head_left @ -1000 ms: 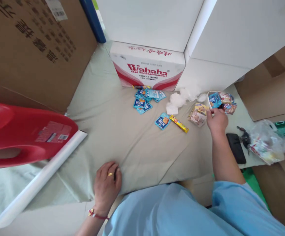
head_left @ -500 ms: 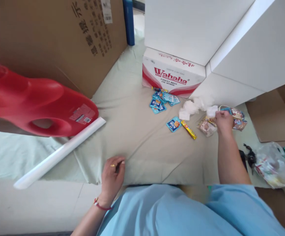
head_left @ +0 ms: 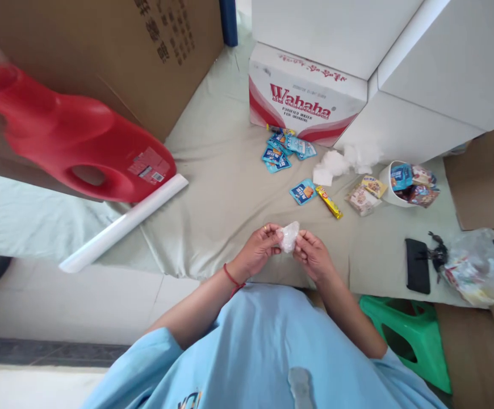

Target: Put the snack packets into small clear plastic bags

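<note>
A small crumpled clear plastic bag is pinched between both hands, above the front of the cloth-covered table. My left hand grips its left side, and my right hand has the right side between thumb and fingers. Just beyond them lie a blue snack packet and a yellow wrapped bar. Further right, a clear-wrapped snack and a yellow packet rest against a white cup-like container on its side, with several packets at its mouth.
Several blue packets are piled before a Wahaha water carton. White crumpled tissue-like pieces lie nearby. At left are a red jug and a white roll; at right, a black phone, a plastic bag and a green stool.
My right hand has come back from the snacks at the right to the middle. The left hand has risen off the table edge to meet it, and both now hold the crumpled plastic bag.
</note>
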The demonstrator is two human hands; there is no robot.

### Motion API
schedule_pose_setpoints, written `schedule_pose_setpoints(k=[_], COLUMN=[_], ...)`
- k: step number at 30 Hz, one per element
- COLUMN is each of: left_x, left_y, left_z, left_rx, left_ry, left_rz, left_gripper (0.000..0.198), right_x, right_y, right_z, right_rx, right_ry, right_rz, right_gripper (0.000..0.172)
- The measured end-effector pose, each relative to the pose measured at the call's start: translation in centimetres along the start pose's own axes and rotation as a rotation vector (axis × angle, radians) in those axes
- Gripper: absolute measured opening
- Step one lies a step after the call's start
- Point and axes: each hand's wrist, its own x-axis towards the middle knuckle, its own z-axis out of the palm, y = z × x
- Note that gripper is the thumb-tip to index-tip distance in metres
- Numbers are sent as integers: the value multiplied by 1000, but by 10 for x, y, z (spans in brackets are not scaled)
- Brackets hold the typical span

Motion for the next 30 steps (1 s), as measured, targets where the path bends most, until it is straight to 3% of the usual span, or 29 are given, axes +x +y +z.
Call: schedule_pose_setpoints(k=[4,8,13,16,18,22,25,30], left_x=[-6,-6,-2,-5,-8,-13,-13,-14], left_y=[-7,-14,-14,-9,-6,0,6,20], left_z=[0,-1,-6,-5,-3,-3,-14,-44], left_rx=[118,319,522,552,459,228,171,86], left_ry=[84,112,259,216,124,9,53,254], left_rz=[43,78,145,204,175,56,88,125], left_gripper=[57,54,45,41,44,51,48,44], right_x=[-1,-2,-2,-4,-6,-5,2,14], right_y=[4,1,-2,-4,-5,-3,1,2], right_z=[-16,-24,-31,-35,-34,-27,-19,-7], right_rx=[-160,-264,-502,-661,-603,-369,-284,-135], right_ry=[60,4,156,169,119,60,115,180], right_rz=[-102,-131,-288,-416,-387,-164,-142,-75], right_gripper=[50,48,36,33,38,46,46,49])
